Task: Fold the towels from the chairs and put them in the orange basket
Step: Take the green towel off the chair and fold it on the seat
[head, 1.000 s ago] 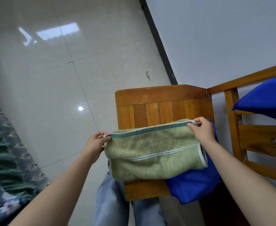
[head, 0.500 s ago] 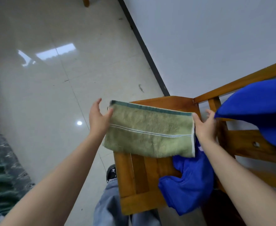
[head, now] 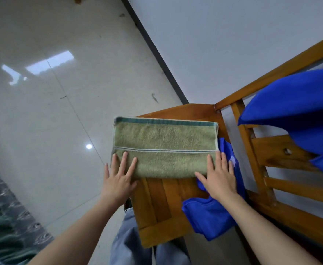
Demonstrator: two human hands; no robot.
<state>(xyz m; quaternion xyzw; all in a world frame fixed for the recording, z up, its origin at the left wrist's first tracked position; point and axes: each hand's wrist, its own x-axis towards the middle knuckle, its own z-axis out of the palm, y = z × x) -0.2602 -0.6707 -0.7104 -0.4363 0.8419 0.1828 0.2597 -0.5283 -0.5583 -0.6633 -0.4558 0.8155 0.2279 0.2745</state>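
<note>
1 second ago I had the green towel point(head: 164, 148) pinched by its 2 top corners, hanging folded in front of the chair seat point(head: 162, 207). Now it lies flat on the seat, its dark striped hem on the far side. My left hand point(head: 118, 180) and right hand point(head: 218, 178) have let go and now press its near corners with straight fingers.

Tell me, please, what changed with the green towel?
The green towel, held up by its top corners, was laid flat on the chair seat. The left hand and right hand let go and press flat on its near edge. The blue towel beside it stayed put.
</note>
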